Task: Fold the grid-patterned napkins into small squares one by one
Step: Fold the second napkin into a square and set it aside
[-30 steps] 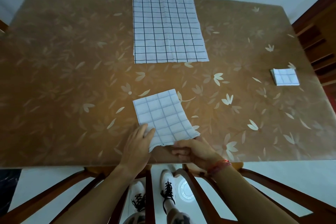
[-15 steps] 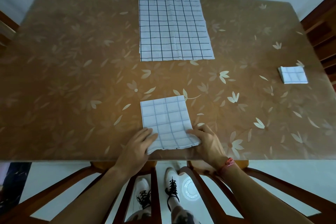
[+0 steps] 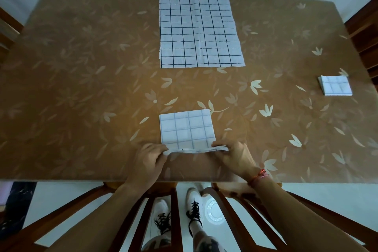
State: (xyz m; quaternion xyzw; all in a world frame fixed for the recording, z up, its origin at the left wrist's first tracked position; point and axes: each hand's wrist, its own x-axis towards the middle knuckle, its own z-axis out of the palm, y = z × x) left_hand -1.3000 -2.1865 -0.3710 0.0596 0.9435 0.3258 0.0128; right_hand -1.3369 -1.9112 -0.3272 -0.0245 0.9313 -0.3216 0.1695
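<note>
Brown flower-print table [image 3: 81, 92]; you are mid-fold on one napkin.

Your left hand [image 3: 150, 159] and right hand [image 3: 235, 155] each pinch a near corner of the part-folded napkin [image 3: 187, 128]. Fingers are curled on its lifted near edge, and the rest lies flat just beyond your fingertips. A finished small square [image 3: 335, 86] sits well off past your right hand; it looks layered, but whether it is one napkin or more is unclear. A pile of unfolded napkins [image 3: 199, 28] lies far ahead of both hands, with at least two layers showing. Judgement: at least one done, this one likely a fold or two short, the pile untouched.
</note>
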